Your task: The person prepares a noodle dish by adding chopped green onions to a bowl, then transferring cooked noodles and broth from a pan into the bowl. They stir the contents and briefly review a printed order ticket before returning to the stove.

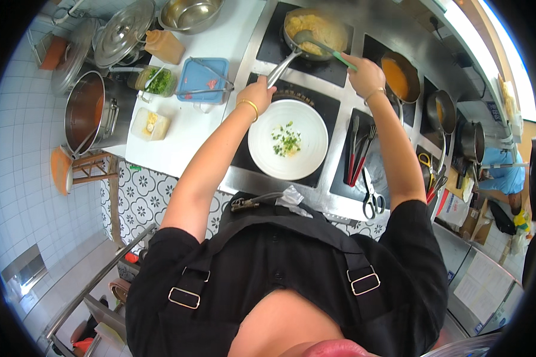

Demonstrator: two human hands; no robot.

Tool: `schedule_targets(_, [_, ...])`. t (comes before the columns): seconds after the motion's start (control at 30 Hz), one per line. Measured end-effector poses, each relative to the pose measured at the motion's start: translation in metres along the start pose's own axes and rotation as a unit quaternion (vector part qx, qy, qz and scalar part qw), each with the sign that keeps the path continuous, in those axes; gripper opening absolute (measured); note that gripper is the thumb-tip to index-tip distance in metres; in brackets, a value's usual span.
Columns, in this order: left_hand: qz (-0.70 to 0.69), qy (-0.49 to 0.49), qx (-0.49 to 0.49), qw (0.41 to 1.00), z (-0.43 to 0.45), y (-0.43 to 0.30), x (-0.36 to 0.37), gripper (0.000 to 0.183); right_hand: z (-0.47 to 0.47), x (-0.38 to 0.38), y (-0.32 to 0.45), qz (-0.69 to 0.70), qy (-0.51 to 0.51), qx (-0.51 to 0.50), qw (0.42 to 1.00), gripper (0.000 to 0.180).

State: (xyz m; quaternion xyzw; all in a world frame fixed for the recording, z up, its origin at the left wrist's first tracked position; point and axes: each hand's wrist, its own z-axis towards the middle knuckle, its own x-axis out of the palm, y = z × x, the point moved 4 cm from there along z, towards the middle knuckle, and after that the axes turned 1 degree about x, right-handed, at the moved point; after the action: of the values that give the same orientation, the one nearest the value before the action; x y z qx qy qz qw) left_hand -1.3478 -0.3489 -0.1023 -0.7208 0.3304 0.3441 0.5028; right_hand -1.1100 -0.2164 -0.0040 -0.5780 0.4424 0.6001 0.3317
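Note:
My left hand (257, 96) grips the metal handle of a frying pan (287, 39) on the far cooktop. In the pan lies a steaming yellow food (326, 29), perhaps egg or noodles. My right hand (367, 76) holds a ladle (318, 43) by its green grip, its dark bowl resting in the food. Between my forearms, a wide white bowl (261, 151) stands on the near cooktop, with chopped green onion (287, 139) and some pale bits at its bottom.
Tongs (356, 154) and scissors (370, 196) lie right of the bowl. Farther right are a pan of orange sauce (395, 78) and smaller pans. At left stand a stockpot (85, 114), a blue-lidded box (203, 78), chopped greens (161, 82) and a squeeze bottle (165, 47). Another person (502, 169) is at far right.

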Motion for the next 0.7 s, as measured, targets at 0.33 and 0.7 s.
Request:
schedule_targets(0.33, [-0.025, -0.006, 0.009, 1.000, 0.006, -0.003, 0.001, 0.034, 0.023, 0.028, 0.015, 0.112, -0.048, 0.130, 0.984, 0.039])
schedule_targets(0.7, [-0.184, -0.068, 0.048, 0.979, 0.059, 0.004, 0.020, 0.045, -0.062, 0.010, -0.024, 0.202, -0.196, 0.121, 0.952, 0.037])
